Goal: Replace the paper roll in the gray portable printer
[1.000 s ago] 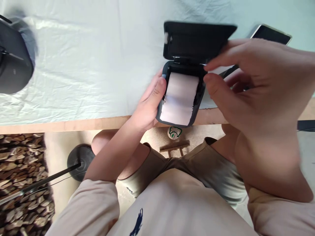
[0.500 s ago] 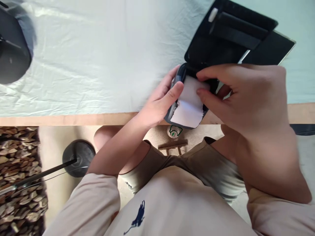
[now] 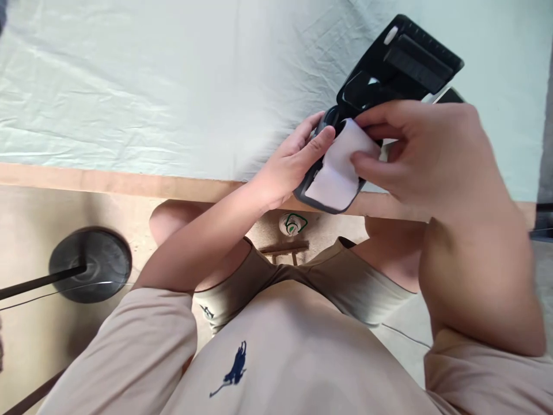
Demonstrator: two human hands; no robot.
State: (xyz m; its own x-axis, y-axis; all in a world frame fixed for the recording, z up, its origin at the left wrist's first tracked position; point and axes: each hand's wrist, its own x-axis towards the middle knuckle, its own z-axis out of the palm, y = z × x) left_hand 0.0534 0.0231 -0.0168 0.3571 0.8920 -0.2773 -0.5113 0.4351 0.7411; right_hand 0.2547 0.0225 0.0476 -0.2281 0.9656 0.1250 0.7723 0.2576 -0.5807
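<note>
A small black printer [image 3: 329,205], possibly a label or receipt printer, sits tilted at the table's front edge with its lid [image 3: 415,55] swung up and back. My left hand [image 3: 287,164] is closed around the printer's left side, thumb over the rim. Inside the body lies a white paper roll [image 3: 345,151], its loose end draped toward me over the front. My right hand [image 3: 425,150] pinches the roll from the right with thumb and fingers; some of its fingers are hidden behind the hand.
A pale green cloth [image 3: 173,86] covers the table, with a wooden edge [image 3: 108,180] facing me. A dark flat object [image 3: 450,95] lies partly hidden behind my right hand. A round black stand base [image 3: 90,265] is on the floor to the left, and a white bottle-like object [image 3: 290,225] is below the table.
The roll has lifted and tilted up at its far end in my right hand. The open lid appears lower and turned, its inside more visible. The camera view has shifted right.
</note>
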